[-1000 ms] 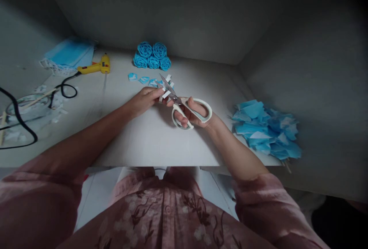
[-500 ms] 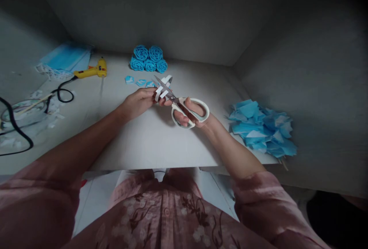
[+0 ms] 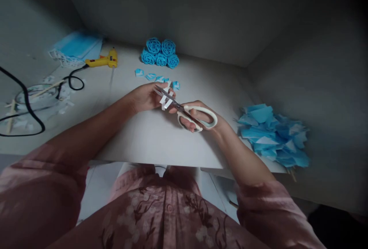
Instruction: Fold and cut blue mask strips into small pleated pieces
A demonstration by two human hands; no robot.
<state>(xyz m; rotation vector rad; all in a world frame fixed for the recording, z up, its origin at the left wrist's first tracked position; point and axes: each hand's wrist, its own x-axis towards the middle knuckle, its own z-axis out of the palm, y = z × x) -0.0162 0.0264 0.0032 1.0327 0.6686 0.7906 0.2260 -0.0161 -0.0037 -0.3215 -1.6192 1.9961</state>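
My right hand (image 3: 198,114) has its fingers through the white handles of a pair of scissors (image 3: 184,111). The metal blades point up and left, across a folded white strip (image 3: 166,102). Pinched in my left hand (image 3: 148,97), the strip shows several narrow bands near the blades. Whether the blades are biting into it, I cannot tell. Just beyond my left hand lie several small blue-and-white folded pieces (image 3: 150,76) in a row on the table.
Blue rolled paper roses (image 3: 161,52) are stacked at the back. To the left are a yellow glue gun (image 3: 105,61) with a black cord, a pile of blue face masks (image 3: 76,47) and white scraps (image 3: 51,95). Crumpled blue flowers on sticks (image 3: 273,136) lie at the right edge.
The view has shifted, so the table's things appear further right. The white strip has turned between my left fingers and its loop shows less. The scissors' blades look closer together.
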